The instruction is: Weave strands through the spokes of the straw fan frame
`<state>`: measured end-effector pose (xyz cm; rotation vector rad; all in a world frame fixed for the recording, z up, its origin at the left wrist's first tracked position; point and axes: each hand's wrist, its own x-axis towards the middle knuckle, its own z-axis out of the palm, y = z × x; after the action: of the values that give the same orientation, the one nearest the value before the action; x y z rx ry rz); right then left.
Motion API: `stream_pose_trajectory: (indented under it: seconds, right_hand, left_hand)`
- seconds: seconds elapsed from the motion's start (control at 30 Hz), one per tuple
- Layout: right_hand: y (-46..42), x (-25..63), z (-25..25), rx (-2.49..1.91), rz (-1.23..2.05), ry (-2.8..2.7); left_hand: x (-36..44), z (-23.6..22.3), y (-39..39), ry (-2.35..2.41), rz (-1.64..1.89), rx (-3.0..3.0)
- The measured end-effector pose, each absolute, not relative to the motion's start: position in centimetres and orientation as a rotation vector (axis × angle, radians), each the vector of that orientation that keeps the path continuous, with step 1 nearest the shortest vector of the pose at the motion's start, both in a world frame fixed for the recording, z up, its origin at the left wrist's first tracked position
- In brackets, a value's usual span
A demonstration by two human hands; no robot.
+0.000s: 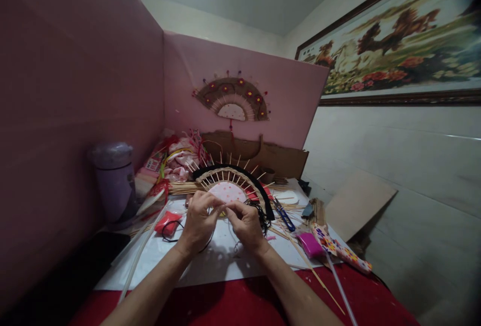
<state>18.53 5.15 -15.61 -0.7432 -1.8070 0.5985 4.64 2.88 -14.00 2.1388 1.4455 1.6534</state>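
A half-round craft fan (229,186) of wooden sticks, woven tan and black bands and a pink dotted centre lies on white paper (221,258). My left hand (199,221) and my right hand (246,223) meet at the fan's lower edge, fingers curled and pinched together. What they pinch is too small to name; thin black cord (171,231) trails beside them.
A finished fan (231,98) hangs on the pink partition. A lilac flask (114,178) stands at the left. Blue snips (284,215), loose sticks, a pink block (310,243), a patterned glue gun (340,248) and cardboard (356,201) lie at the right. Red cloth covers the table's front.
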Motion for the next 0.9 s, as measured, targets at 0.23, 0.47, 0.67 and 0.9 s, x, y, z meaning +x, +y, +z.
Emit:
stream_pose_trajectory:
  seconds: [0.23,0.47,0.67,0.9]
  right_hand:
    - [5.5,18.8,-15.9,-0.799,0.583,-1.838]
    - [5.5,18.9,-15.8,-0.851,0.546,-1.808]
    - [5.6,18.9,-15.8,-0.890,0.453,-1.838]
    - [5.4,18.5,-15.6,-0.757,0.856,-1.724]
  left_hand:
    - [4.2,-14.5,3.9,1.118,1.773,1.357]
    - [3.0,-14.5,4.7,1.006,1.738,1.007]
    - [3.4,-14.4,4.2,1.100,1.634,1.074]
    - [4.0,-14.5,4.0,1.423,1.785,1.735]
